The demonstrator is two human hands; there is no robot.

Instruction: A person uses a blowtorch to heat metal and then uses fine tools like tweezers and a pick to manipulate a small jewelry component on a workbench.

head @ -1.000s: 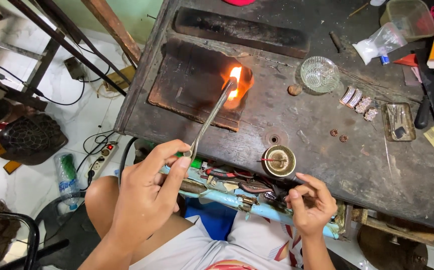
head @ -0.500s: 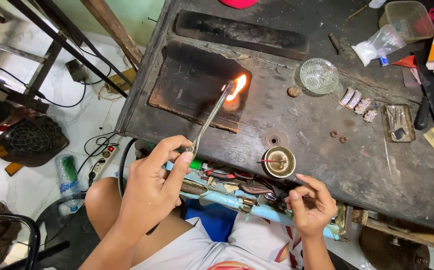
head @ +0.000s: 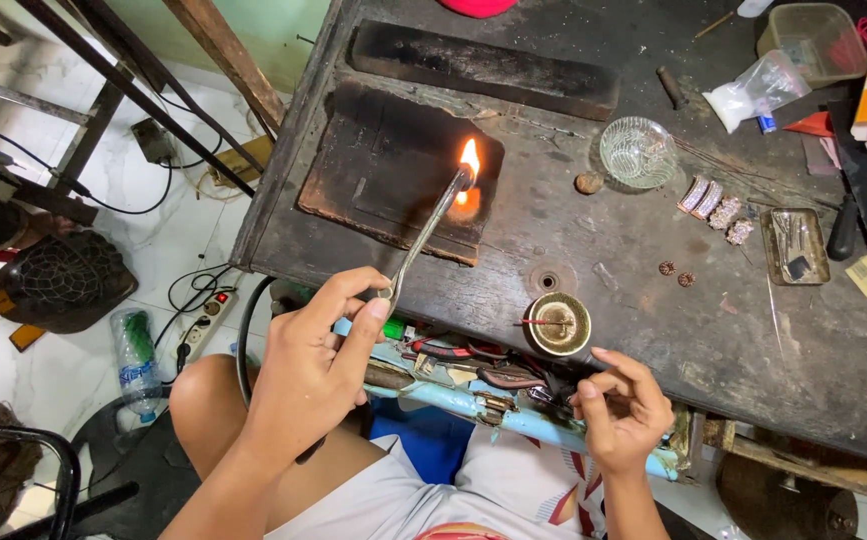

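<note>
1. The left hand (head: 313,375) is at the near edge of the worktop (head: 653,330), its grip wrapped tight around the handle of a slim metal torch (head: 423,240). The thumb lies along the top of the handle.

2. The torch slants away from the near edge toward the far left part of the worktop. Its tip sits over a dark charred soldering board (head: 383,170), and a yellow-orange flame (head: 469,160) burns there. Just beyond the tip a small spot on the board glows; what lies in it is too small to tell.

3. The right hand (head: 621,405) hovers just off the near edge, fingers curled loosely and partly apart, thumb close to the forefinger. I cannot tell whether anything thin is pinched between them.

4. A small round brass cup (head: 558,322) with a red-tipped pick resting in it stands just beyond the right hand, near the near edge.

5. Farther back stand a cut-glass bowl (head: 637,152) and, to its right, a row of small ornate metal pieces (head: 715,205). A long dark block (head: 483,68) lies along the far edge.

6. Judged from this, heating on the board is the step in hand. Any next move calls for a steady flame on the glowing spot and the right hand kept clear of the heat.
</note>
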